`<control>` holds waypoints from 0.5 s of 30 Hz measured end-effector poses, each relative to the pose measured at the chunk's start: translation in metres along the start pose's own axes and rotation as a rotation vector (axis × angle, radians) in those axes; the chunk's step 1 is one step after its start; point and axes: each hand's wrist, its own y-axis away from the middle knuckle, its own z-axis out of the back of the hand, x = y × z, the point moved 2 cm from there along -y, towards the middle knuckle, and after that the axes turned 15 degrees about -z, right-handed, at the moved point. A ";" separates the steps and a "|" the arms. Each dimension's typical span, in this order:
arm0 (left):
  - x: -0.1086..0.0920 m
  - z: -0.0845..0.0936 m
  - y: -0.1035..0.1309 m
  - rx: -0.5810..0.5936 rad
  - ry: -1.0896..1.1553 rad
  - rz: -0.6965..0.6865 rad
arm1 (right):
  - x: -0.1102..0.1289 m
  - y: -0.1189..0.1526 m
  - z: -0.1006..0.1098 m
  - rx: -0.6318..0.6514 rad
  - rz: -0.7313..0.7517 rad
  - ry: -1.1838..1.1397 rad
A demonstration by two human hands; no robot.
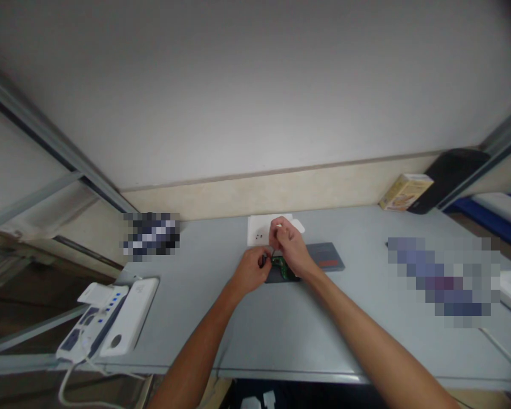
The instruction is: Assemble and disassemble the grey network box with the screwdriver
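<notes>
My left hand (252, 269) is closed, its thumb and fingers pinched by a small black part (262, 261) at the left end of a green circuit board (285, 269). The board lies on a flat dark piece (276, 277) on the desk. Above it, my right hand (290, 243) is closed in a pinch on a thin dark tool (273, 253), whose tip points down at the board's left end. Its exact kind is too small to make out. A white sheet (252, 225) bearing several tiny dark pieces (259, 236) lies just behind my hands.
A grey flat case (329, 257) lies right of the board. A power strip (96, 324) and a white slab (132, 318) sit at the desk's left edge. A yellow box (404, 193) leans by a black object (455, 173) at the back right. Two pixelated patches cover other items.
</notes>
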 end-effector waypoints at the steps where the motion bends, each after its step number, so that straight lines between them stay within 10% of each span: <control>1: 0.000 0.000 0.000 0.001 -0.003 -0.001 | 0.001 -0.001 0.001 -0.002 -0.004 -0.009; 15: -0.002 0.001 0.000 0.011 -0.022 -0.038 | 0.002 -0.004 0.010 0.002 -0.013 -0.156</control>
